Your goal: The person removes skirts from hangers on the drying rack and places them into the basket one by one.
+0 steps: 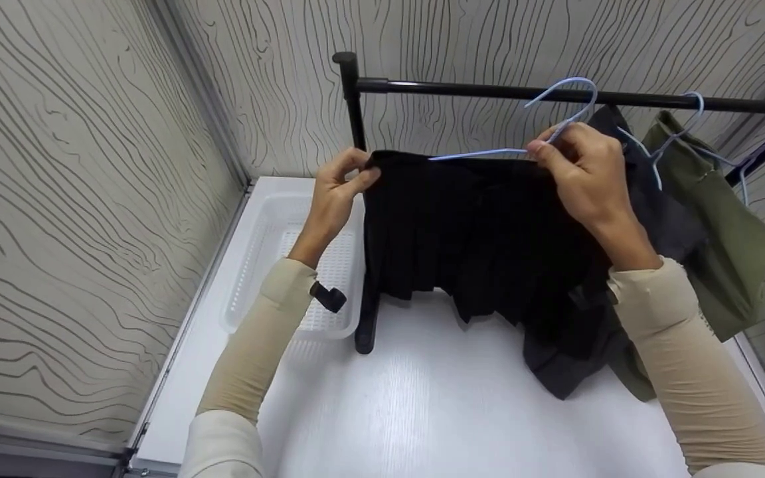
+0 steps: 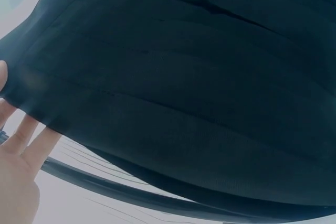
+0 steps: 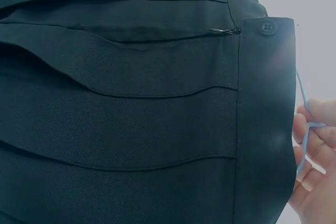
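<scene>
A black pleated skirt (image 1: 462, 232) hangs in front of me, its waistband along the top. My left hand (image 1: 339, 189) pinches the left corner of that waistband between thumb and fingers. At the other side, my right hand (image 1: 588, 172) grips a light blue hanger (image 1: 482, 153) just below its hook. The hanger's left arm runs along the top of the waistband; its lower part is hidden by the skirt. The hook overlaps the rail in the head view. A button (image 3: 268, 28) and a zipper pull (image 3: 224, 31) show on the skirt in the right wrist view.
A black clothes rack's rail (image 1: 455, 87) runs across the back. Dark grey (image 1: 665, 216) and olive (image 1: 721, 239) garments hang on blue hangers at the right. Left of the rack's leg, a white perforated basket (image 1: 240, 279) stands on the white table (image 1: 409, 405). Patterned walls enclose the space.
</scene>
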A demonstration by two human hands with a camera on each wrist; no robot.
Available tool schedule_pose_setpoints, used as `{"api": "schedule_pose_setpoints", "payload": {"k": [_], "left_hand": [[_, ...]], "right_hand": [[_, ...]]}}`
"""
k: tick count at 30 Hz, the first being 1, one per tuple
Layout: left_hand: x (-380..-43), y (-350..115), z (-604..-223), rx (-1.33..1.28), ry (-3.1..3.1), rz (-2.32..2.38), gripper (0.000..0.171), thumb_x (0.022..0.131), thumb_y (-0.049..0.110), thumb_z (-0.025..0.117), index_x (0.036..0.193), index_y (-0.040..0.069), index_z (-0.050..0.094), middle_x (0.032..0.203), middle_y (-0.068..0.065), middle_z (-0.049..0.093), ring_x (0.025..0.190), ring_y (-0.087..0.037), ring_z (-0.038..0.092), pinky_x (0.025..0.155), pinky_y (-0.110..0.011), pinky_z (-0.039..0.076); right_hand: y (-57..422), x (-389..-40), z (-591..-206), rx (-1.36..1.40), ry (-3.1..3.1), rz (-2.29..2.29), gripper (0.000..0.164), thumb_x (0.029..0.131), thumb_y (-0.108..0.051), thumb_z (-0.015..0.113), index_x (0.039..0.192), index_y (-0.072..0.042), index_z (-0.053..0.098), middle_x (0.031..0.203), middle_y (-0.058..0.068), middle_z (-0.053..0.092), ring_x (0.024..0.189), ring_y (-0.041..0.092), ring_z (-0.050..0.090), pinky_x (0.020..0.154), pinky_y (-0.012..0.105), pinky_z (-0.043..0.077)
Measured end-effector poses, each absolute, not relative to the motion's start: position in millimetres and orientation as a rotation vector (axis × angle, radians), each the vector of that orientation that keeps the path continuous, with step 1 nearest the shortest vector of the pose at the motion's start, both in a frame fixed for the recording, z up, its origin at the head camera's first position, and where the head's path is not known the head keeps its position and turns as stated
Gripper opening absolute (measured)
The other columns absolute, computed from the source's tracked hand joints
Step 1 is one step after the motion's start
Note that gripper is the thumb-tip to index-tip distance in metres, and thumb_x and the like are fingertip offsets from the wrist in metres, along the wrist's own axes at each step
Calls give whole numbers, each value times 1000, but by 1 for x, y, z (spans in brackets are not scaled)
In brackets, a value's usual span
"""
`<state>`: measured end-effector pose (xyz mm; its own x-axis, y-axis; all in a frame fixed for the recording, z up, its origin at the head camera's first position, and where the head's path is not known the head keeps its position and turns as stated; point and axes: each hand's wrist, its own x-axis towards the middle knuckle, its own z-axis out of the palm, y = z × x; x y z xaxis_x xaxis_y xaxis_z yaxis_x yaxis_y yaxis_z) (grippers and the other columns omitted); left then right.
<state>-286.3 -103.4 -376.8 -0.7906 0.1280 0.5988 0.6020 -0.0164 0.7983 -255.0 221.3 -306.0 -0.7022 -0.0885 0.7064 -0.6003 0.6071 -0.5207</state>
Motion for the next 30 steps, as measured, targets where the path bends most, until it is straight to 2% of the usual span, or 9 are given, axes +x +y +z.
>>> {"api": "schedule_pose_setpoints", "payload": {"k": [3, 8, 12, 15, 20, 30], "left_hand": [[-280, -103, -371, -771, -1907, -1865, 9, 92, 2, 64, 89, -5, 60, 87, 3, 65, 83, -11, 56, 68, -26, 46], [-291, -103, -382, -771, -1901, -1850, 8, 91, 2, 65, 89, -3, 61, 86, 3, 65, 80, -12, 55, 67, -26, 46], [-298, -104, -390, -769, -1908, -1857, 9, 92, 6, 67, 90, -1, 62, 89, 1, 66, 92, -15, 64, 76, -31, 55], [-299, -105, -392, -761, -1922, -1843, 10, 91, 8, 69, 91, 0, 63, 92, -3, 67, 98, -17, 67, 83, -36, 58], [-300, -108, -394, -710, -1964, -1798, 9, 89, 7, 70, 92, 0, 66, 90, -3, 68, 89, -16, 66, 84, -35, 57], [-302, -109, -396, -748, -1926, -1685, 13, 84, 8, 73, 89, -3, 67, 88, -11, 68, 83, -13, 68, 80, -32, 59]], "right_hand": [[216, -247, -299, 556, -2176, 1040, 18, 93, -11, 67, 85, 5, 68, 77, 8, 63, 63, -2, 46, 60, 16, 35], [214, -242, -296, 564, -2164, 1051, 18, 93, -11, 66, 86, 5, 69, 77, 8, 64, 62, -3, 46, 60, 15, 35], [215, -242, -297, 560, -2159, 1054, 19, 94, -12, 66, 86, 5, 69, 76, 8, 63, 62, -2, 46, 59, 15, 35], [214, -242, -297, 570, -2152, 1059, 19, 93, -11, 66, 85, 5, 68, 75, 6, 63, 62, -2, 46, 58, 15, 35], [212, -242, -296, 593, -2141, 1036, 19, 93, -11, 67, 83, 5, 68, 73, 3, 63, 61, -5, 47, 58, 13, 37], [211, -242, -297, 614, -2110, 1081, 17, 91, -7, 68, 82, 7, 67, 72, 2, 62, 60, -3, 49, 57, 12, 38]]}}
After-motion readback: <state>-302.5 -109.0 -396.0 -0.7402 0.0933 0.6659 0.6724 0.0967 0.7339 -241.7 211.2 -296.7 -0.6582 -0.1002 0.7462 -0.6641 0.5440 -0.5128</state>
